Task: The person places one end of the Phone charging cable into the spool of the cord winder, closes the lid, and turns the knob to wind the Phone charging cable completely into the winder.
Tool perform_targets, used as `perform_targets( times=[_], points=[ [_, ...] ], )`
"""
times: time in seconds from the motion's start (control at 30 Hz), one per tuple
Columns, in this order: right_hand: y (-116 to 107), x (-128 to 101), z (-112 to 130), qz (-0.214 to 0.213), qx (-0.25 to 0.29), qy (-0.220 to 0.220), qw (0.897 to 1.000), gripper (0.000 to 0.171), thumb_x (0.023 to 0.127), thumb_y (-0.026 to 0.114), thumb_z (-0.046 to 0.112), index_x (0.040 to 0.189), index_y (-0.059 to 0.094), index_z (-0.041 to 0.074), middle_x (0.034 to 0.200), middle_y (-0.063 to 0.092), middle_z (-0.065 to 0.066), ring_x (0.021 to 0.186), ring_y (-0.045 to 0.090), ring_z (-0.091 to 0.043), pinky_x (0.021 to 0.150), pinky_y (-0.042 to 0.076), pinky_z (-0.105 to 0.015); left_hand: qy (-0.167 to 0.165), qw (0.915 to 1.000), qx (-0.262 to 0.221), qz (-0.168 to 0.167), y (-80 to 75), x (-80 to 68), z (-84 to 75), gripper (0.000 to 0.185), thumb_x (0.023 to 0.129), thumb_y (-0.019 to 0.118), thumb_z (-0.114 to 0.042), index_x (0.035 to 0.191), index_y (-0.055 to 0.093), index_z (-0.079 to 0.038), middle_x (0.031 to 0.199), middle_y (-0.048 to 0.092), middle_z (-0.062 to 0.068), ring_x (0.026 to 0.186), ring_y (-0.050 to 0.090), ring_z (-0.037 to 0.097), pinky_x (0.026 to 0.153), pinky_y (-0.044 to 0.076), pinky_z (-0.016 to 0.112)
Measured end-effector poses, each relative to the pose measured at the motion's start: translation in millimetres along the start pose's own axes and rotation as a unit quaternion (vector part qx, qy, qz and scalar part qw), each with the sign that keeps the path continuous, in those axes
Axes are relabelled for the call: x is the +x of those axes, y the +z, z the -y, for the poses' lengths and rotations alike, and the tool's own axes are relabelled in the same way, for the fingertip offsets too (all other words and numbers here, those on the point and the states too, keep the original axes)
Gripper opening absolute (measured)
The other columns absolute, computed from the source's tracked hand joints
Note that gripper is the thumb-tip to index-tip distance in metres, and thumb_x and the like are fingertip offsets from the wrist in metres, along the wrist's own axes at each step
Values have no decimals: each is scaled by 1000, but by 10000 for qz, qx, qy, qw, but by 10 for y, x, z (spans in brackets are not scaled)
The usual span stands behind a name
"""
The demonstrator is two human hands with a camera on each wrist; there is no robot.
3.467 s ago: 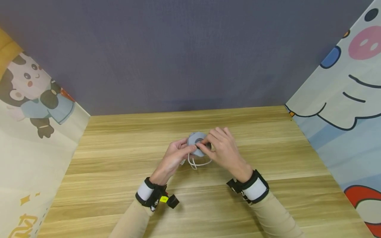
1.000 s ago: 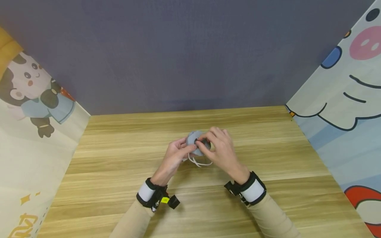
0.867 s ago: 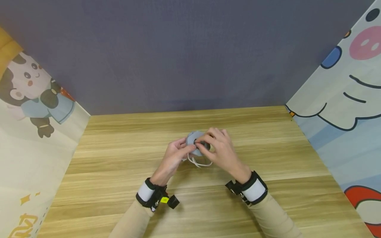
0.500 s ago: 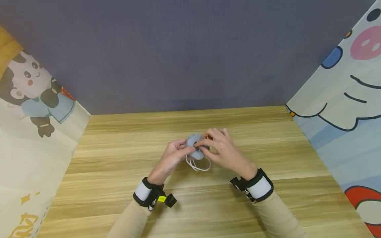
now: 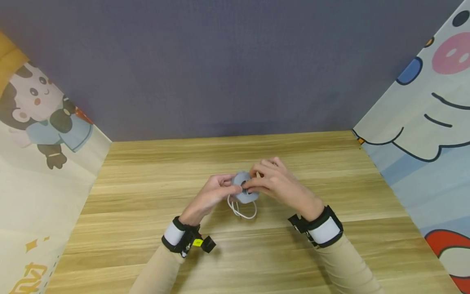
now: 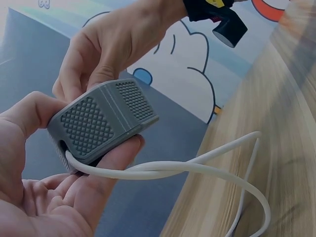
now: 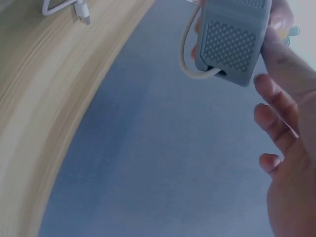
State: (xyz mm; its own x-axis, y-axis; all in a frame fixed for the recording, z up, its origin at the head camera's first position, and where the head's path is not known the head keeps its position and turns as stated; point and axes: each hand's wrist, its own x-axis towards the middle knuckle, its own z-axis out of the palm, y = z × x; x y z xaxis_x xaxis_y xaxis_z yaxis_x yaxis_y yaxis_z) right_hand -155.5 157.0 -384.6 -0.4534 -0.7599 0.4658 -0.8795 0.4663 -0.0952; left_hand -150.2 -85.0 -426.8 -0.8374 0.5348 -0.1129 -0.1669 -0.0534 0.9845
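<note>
My left hand (image 5: 211,192) grips a grey many-sided holder (image 5: 244,198) by its left side, thumb on the face near a dark round hole. Raised diamond texture covers the edge of the holder (image 6: 89,127) in the left wrist view. A white cable (image 6: 197,168) leaves a slot in that edge and hangs in loops. My right hand (image 5: 282,184) has thumb and index finger pinched together at the hole, its other fingers loosely bent. Whatever lies between these fingertips is hidden. The right wrist view shows the holder (image 7: 229,47) raised off the table.
A white USB plug (image 7: 82,12) at a cable's end shows in the right wrist view. Around the wooden table (image 5: 147,175) stand a grey-blue back panel (image 5: 235,69) and side panels with cartoon prints. Each wrist carries a strapped camera.
Both hands and the holder have shifted slightly toward my body. The right thumb and index finger have drawn closer together at the hole, and the cable loop hangs lower in view.
</note>
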Motion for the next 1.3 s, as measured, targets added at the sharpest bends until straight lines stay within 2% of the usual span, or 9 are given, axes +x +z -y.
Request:
perform_targets(
  times=[0.43, 0.67, 0.87, 1.07, 1.3],
  points=[
    [-27, 18, 17, -17, -701, -265, 9972, 27, 77, 87, 26, 102, 79, 27, 96, 61, 6, 87, 54, -14, 81, 42, -34, -55, 10000, 2, -15, 10, -22, -38, 57, 95, 65, -9, 145, 49, 11, 121, 72, 23, 90, 73, 12, 71, 58, 24],
    [-8, 23, 1, -330, -974, -402, 9939, 25, 77, 87, 25, 101, 79, 25, 91, 58, 4, 81, 51, -15, 74, 39, -33, 113, 9999, -115, -10, 21, -23, -25, 57, 95, 63, -6, 146, 47, 12, 123, 70, 26, 90, 74, 12, 72, 59, 22],
    [40, 19, -11, -610, -1108, -407, 9911, 20, 78, 83, 28, 98, 79, 24, 87, 57, 4, 78, 51, -15, 71, 38, -34, 176, 9995, -222, -137, 40, -15, -17, 60, 93, 64, -6, 147, 45, 13, 126, 68, 29, 92, 74, 11, 74, 60, 23],
    [53, 29, 0, -785, -1122, -224, 9903, 18, 85, 77, 36, 94, 77, 20, 84, 56, 4, 76, 50, -15, 73, 41, -35, 141, 9991, -347, -175, 62, -15, -27, 61, 95, 62, -6, 148, 41, 14, 137, 60, 32, 101, 73, 14, 83, 62, 26],
    [75, 27, 15, -1085, -1141, -86, 9875, 24, 92, 70, 43, 94, 76, 20, 82, 59, 4, 77, 53, -17, 73, 41, -36, 188, 9982, -493, -288, 92, -20, -36, 61, 95, 62, -7, 149, 42, 13, 140, 59, 30, 106, 72, 15, 81, 61, 24]
  ],
)
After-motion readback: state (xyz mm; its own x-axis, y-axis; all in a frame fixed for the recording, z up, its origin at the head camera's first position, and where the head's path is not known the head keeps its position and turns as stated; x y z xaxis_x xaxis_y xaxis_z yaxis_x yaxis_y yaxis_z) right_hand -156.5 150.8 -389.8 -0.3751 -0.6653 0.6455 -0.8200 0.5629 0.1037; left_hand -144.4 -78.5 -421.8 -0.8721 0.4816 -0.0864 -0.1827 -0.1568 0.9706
